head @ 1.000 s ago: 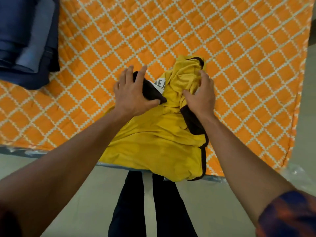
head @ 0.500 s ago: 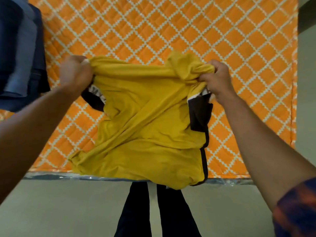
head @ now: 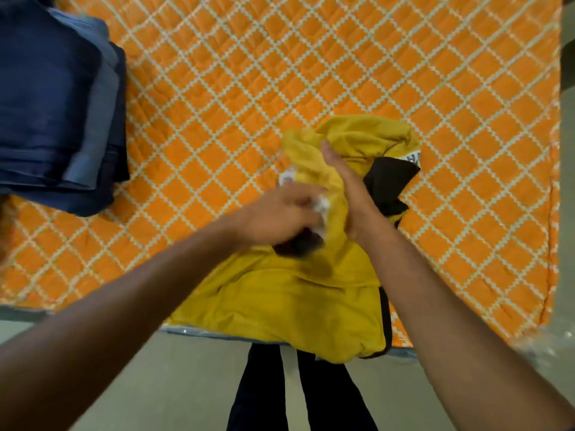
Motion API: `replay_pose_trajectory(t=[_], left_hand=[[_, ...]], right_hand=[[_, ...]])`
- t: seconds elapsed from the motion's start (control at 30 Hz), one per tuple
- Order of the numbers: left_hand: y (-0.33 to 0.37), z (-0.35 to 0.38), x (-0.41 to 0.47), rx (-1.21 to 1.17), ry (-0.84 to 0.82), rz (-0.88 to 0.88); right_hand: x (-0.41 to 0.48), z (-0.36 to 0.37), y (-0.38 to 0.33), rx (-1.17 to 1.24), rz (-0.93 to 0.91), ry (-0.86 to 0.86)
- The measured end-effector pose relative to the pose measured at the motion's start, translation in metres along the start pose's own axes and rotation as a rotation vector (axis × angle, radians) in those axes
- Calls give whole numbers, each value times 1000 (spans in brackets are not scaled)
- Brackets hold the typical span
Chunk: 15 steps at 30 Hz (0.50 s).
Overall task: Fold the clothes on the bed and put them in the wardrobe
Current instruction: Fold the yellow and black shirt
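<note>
A yellow T-shirt [head: 280, 306] with dark brown trim lies bunched at the near edge of the bed [head: 311, 73], its hem hanging over the edge. My left hand [head: 280, 216], blurred by motion, is closed on the shirt's dark and white part near its middle. Beside it, my right hand [head: 348, 188] stands edge-on with straight fingers, pressed against the yellow fabric. A dark sleeve [head: 389, 185] with white lettering sticks out to the right of that hand.
A stack of folded dark blue and grey-blue clothes [head: 56, 104] sits at the bed's left side. The bed has an orange quilt with a white diamond pattern. Grey floor [head: 155, 384] and my dark trouser legs [head: 298, 393] are below.
Half a second ago both hands held the shirt stretched wide and lifted. Now the shirt is back down on the bed and my hands have come together at its middle.
</note>
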<state>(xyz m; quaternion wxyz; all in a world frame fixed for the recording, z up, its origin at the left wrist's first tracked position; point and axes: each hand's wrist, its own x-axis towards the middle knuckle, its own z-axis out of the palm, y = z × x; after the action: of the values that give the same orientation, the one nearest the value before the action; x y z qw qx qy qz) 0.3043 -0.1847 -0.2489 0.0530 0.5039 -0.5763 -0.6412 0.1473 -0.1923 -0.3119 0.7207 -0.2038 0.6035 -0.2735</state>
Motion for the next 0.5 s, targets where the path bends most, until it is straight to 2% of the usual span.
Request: replay_pose_trajectory(t=[0.03, 0.07, 0.13, 0.2, 0.23, 0.27, 0.33, 0.37, 0.43, 0.5], left_hand=[[5, 15, -1, -22, -89, 30], [2, 19, 3, -46, -74, 40], [-8, 9, 10, -122, 121, 10], [-20, -13, 21, -5, 289, 54], [-24, -21, 28, 115, 269, 88], [-25, -22, 34, 251, 168, 127], [-19, -15, 51, 590, -46, 215], [-15, -7, 60, 739, -102, 280], [-6, 12, 77, 859, -167, 447], [7, 31, 90, 853, -252, 484]], right_hand=[[-5, 1, 3, 62, 92, -85], [-5, -4, 7, 19, 110, -79], [-9, -19, 9, -122, 26, 42], [-13, -36, 6, -108, -50, 136], [-15, -46, 6, -81, -68, 129], [-19, -56, 6, -103, -83, 79], [-29, -72, 5, -244, -81, -59], [-33, -78, 5, -310, -75, -140], [-46, -90, 1, -381, -24, -267], [-57, -105, -3, -383, -1, -355]])
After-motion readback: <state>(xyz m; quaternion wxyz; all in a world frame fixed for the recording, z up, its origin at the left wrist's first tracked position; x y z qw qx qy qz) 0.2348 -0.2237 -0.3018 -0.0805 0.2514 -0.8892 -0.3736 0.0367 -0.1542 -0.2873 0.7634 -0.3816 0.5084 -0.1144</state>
